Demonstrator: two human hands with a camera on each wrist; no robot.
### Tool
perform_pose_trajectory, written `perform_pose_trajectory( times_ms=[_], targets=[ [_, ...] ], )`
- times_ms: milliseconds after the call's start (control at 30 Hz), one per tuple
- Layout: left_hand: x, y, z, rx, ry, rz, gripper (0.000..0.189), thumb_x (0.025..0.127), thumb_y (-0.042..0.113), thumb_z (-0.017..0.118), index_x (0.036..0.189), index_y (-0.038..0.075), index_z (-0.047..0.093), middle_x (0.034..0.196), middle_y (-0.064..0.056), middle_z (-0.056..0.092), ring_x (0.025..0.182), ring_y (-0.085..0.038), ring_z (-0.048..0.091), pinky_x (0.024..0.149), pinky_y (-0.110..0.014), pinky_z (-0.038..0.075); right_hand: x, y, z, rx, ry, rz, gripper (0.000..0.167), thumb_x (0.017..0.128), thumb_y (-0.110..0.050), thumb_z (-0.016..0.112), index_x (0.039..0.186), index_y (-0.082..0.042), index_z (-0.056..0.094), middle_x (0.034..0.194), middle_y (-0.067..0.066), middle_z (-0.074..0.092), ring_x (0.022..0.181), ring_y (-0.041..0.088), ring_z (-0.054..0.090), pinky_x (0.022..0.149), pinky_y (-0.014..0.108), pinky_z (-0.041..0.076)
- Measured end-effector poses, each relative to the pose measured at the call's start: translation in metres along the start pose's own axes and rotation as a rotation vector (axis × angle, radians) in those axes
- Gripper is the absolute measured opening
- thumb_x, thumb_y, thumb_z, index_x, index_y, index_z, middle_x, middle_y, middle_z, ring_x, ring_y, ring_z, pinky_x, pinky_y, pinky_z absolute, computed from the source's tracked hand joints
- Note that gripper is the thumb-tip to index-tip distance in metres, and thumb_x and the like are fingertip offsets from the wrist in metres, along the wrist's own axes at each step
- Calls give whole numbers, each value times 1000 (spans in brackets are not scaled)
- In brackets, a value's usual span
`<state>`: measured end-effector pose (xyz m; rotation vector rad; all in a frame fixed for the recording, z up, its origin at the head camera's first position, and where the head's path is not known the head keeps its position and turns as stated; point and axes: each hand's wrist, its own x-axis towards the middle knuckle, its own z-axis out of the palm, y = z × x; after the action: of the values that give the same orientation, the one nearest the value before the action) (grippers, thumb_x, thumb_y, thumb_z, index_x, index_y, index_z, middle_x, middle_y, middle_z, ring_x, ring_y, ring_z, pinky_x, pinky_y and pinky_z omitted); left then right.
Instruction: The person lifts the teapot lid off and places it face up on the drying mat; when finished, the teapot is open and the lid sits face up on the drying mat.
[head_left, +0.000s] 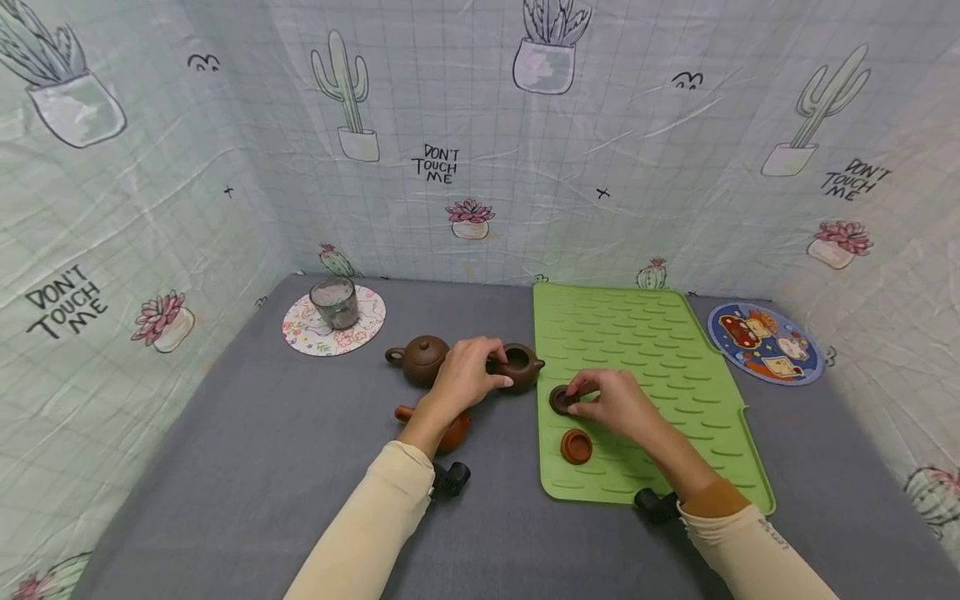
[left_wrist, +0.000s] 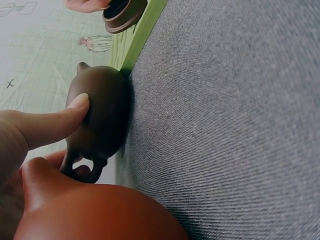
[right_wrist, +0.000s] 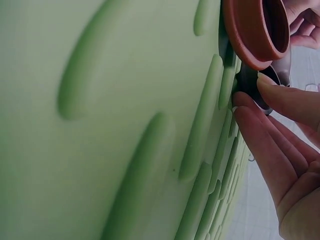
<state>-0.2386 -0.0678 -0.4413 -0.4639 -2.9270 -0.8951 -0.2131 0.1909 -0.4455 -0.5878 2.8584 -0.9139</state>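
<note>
My left hand [head_left: 468, 371] holds a lidless dark brown teapot [head_left: 523, 379], its thumb against the body and other fingers near the handle. The spout points right, towards a green mat [head_left: 637, 333]. On the mat's left part, my right hand [head_left: 613, 400] pinches a dark brown teapot lid [head_left: 558, 400] by its edge, hollow side up. In the right wrist view, thumb and fingertips meet at that lid [right_wrist: 248, 82]. An orange-brown lid [head_left: 577, 447] lies hollow side up nearer me. Partly behind my left wrist sits an orange-brown teapot [head_left: 454, 433].
A second dark brown teapot [head_left: 423, 360], with its lid on, stands left of my left hand. Further back left, a glass cup [head_left: 335, 304] stands on a floral round mat [head_left: 300, 333]. A blue round patterned mat [head_left: 765, 343] lies at the right.
</note>
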Motion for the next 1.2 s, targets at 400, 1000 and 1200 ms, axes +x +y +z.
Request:
perform_pose_trajectory(
  times_ms=[400,1000,1200],
  targets=[
    [-1,12,-2,87,-25,-40,24,84,31,85,102,21,71,111,-2,72,109,-25,62,82,-42,54,-2,-6,-10,-55,-11,-19,25,82,-15,85,94,-10,64,98,12,79,92,29,76,62,27,50],
    [5,14,-12,217,-66,-46,27,85,39,84,106,25,73,106,-1,72,96,-21,59,68,-35,50,8,-16,-36,-161,-50,-31,25,93,-34,75,99,-11,67,106,14,77,94,29,75,73,39,59],
    [3,15,-18,181,-95,-44,32,87,42,81,114,27,72,112,-1,71,102,-21,59,71,-36,52,16,-25,-46,-176,-54,-40,30,93,-33,75,108,-8,70,110,14,77,103,32,75,80,43,61]
  ],
)
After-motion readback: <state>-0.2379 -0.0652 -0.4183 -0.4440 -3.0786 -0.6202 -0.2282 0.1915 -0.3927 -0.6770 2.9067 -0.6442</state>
